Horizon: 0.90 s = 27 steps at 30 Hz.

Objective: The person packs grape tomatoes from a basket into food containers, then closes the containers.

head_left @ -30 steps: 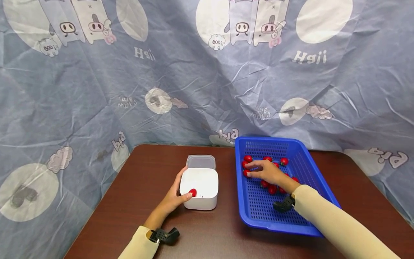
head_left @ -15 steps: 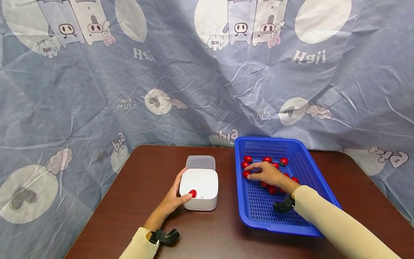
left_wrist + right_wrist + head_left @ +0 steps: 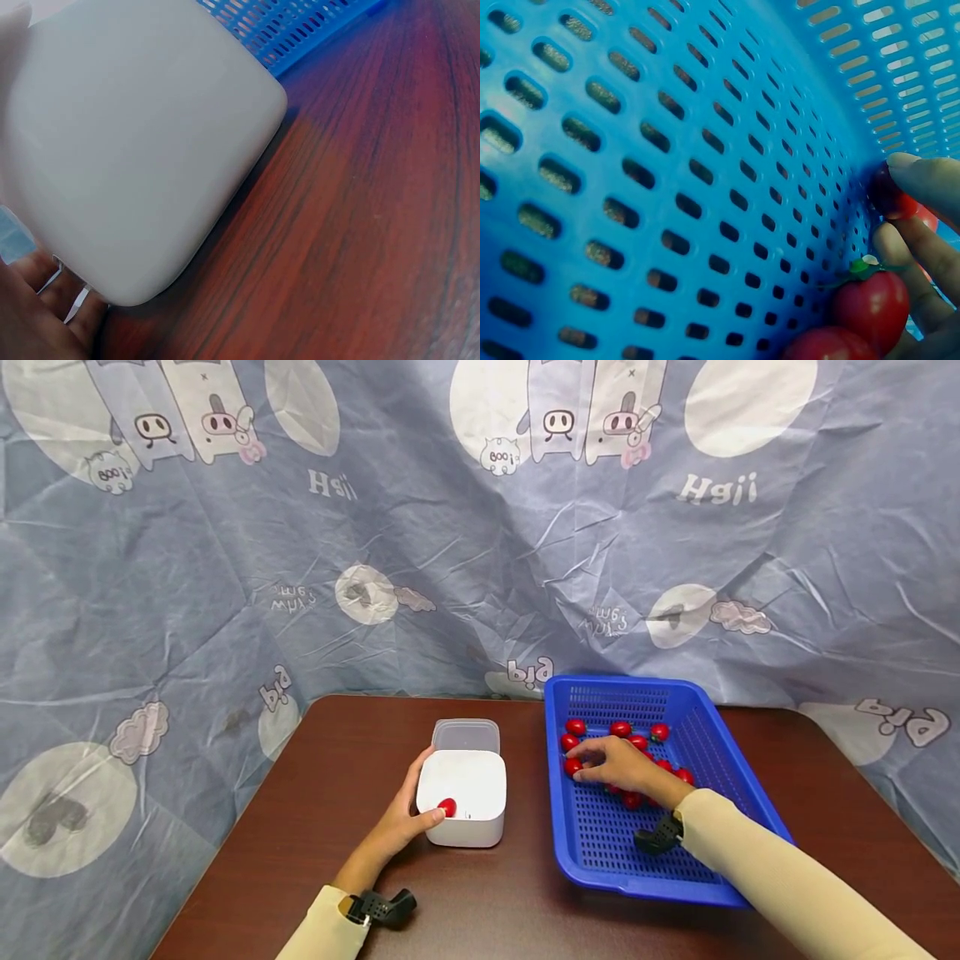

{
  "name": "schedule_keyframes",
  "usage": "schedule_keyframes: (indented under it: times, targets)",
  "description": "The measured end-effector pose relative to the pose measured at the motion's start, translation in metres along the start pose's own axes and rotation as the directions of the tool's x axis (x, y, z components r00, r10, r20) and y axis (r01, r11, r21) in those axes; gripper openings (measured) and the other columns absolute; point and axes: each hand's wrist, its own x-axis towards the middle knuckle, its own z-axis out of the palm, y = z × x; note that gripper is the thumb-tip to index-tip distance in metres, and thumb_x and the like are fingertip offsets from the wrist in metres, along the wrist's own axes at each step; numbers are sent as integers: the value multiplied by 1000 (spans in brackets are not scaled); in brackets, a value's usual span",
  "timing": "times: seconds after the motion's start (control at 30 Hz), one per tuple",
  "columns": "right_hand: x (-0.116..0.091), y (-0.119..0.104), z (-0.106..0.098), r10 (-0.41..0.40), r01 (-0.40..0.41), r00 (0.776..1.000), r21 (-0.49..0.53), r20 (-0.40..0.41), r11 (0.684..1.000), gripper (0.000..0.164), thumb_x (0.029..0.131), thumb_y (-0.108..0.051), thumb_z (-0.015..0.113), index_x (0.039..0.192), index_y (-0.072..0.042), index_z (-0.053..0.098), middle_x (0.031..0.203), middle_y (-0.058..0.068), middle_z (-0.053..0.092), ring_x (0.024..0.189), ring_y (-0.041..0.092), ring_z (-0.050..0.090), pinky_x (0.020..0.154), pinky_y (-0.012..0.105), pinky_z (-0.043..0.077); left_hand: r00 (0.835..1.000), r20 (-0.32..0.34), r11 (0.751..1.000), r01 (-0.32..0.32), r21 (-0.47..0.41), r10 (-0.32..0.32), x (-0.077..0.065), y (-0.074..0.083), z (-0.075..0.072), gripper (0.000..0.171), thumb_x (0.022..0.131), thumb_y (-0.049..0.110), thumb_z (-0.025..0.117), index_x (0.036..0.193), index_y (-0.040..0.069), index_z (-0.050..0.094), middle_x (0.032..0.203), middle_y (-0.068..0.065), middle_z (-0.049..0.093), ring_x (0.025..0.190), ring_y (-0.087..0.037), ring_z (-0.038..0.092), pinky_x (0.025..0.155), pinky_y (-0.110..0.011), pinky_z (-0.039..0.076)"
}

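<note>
My left hand [image 3: 399, 823] grips the left side of a white square box [image 3: 467, 833], thumb over the front rim and fingers along the outer wall. Inside, beside the thumb, lies one red cherry tomato [image 3: 447, 807]. In the left wrist view the box's wall [image 3: 150, 150] fills much of the picture. My right hand [image 3: 628, 766] reaches into a blue slotted basket [image 3: 592, 881] and pinches a cherry tomato [image 3: 890, 193] by its left wall. Several other tomatoes lie around and beneath the hand; one with a green stem [image 3: 871, 306] shows close to the fingers.
A translucent lid [image 3: 467, 735] lies behind the white box. The brown wooden table [image 3: 360, 735] carries everything, and a grey-blue printed cloth [image 3: 420, 527] hangs behind it. The basket's raised rim surrounds the right hand.
The right hand stays by the basket's left wall, its fingers shifting slightly around the tomato, which has slid a little toward me. The left hand and the box hold still.
</note>
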Motion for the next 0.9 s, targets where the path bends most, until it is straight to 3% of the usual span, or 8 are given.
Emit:
schedule_keyframes:
  times: [0.2, 0.47, 0.9]
  targets:
    - [1, 0, 2, -28, 27, 1000, -50, -14, 998, 33, 81, -18, 79, 111, -8, 70, 103, 6, 70, 90, 22, 66, 86, 46, 50, 1000, 7, 1000, -12, -9, 12, 0, -1, 0, 89, 83, 15, 67, 154, 26, 15, 151, -11, 28, 127, -32, 36, 97, -39, 41]
    - [0, -1, 2, -38, 37, 999, -37, -13, 999, 31, 81, -15, 78, 110, -7, 70, 104, 8, 70, 93, 26, 66, 86, 48, 50, 1000, -1, 1000, -2, -8, 2, 0, -1, 0, 89, 83, 14, 68, 154, 27, 15, 151, -8, 28, 128, -26, 36, 98, -35, 40]
    - [1, -2, 1, -42, 40, 999, -62, -24, 997, 30, 80, -13, 78, 109, -9, 71, 101, 4, 71, 90, 23, 65, 84, 46, 50, 1000, 3, 1000, -2, -12, 2, 1, 1, 0, 90, 83, 14, 68, 154, 26, 15, 152, -10, 26, 129, -28, 34, 100, -35, 38]
